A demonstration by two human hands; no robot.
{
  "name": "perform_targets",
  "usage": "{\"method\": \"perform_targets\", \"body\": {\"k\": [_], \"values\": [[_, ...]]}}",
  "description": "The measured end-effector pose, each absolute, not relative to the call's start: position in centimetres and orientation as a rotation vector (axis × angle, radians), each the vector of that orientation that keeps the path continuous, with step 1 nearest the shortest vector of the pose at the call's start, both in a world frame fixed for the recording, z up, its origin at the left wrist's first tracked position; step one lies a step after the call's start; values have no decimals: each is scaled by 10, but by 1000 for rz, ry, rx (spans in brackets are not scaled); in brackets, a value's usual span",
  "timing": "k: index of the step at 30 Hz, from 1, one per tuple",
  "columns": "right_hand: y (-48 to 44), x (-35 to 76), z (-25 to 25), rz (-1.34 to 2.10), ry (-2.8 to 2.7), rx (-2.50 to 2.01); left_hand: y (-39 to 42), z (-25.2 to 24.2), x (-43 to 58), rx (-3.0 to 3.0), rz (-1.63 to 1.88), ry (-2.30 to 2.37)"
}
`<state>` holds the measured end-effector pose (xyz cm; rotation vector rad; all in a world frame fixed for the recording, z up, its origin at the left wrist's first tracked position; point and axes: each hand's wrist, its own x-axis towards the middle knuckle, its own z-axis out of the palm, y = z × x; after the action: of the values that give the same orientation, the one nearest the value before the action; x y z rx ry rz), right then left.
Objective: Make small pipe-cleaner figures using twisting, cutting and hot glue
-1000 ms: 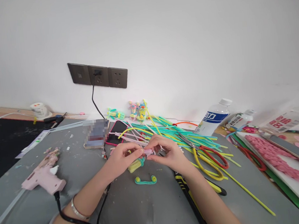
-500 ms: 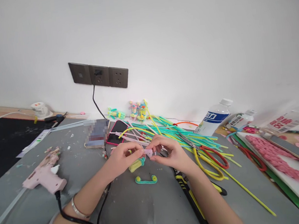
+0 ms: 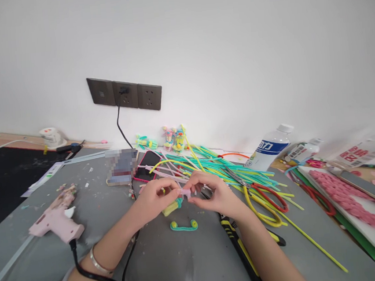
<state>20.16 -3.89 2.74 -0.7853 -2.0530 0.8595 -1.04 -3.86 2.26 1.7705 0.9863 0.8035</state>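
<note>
Between my fingertips is a small pale purple piece [image 3: 186, 193], pinched from both sides above the grey table [image 3: 173, 265]. My left hand [image 3: 156, 199] grips its left side with thumb and forefinger. On its right side, my right hand [image 3: 212, 191] holds it with curled fingers and thumb. A yellow and teal fuzzy piece [image 3: 171, 208] lies just below my left fingertips, partly covered by them. Nearer to me rests a teal strip with two yellow coiled ends [image 3: 184, 228]. Black and yellow pliers [image 3: 239, 250] lie beside my right forearm.
At left lies a pink glue gun [image 3: 56, 221] with a black cord. Teal and yellow stems [image 3: 209, 158], scissors [image 3: 266, 203] and a bottle [image 3: 269, 148] are at right. Small fuzzy figures [image 3: 174, 138] stand by the wall, behind a phone [image 3: 147, 165].
The purple piece has turned slightly between my fingertips, and my right fingers have shifted a little around it. The whole view has moved very slightly.
</note>
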Motion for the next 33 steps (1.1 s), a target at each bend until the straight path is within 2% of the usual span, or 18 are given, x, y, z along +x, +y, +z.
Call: {"method": "perform_targets", "body": {"k": [7,33], "values": [[-42,200,30,948,-2061,-817,-38,24,-10,1749,762,955],[-42,198,27,723,-2100,-756,-38,22,-11,1684,817,947]]}}
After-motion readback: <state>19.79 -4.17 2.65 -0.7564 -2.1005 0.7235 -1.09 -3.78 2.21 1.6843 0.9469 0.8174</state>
